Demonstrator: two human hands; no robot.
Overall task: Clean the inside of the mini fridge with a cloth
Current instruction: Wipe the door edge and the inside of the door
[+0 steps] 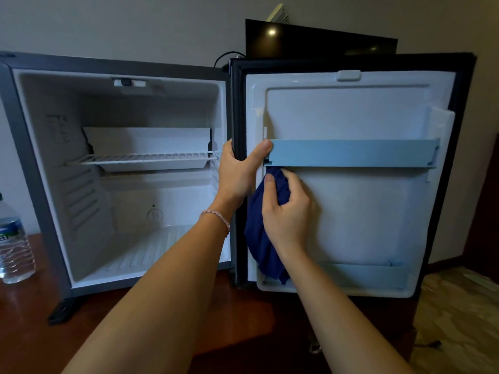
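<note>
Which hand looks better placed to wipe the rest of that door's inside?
The right hand: it grips the blue cloth against the door liner, just under the door shelf rail. The left hand grips the door's edge, steadying it.

The water bottle is cut off by the left edge, its label print too small to read. The right hand hides part of the blue cloth. The embossed marks on the mini fridge left wall are illegible.
</note>
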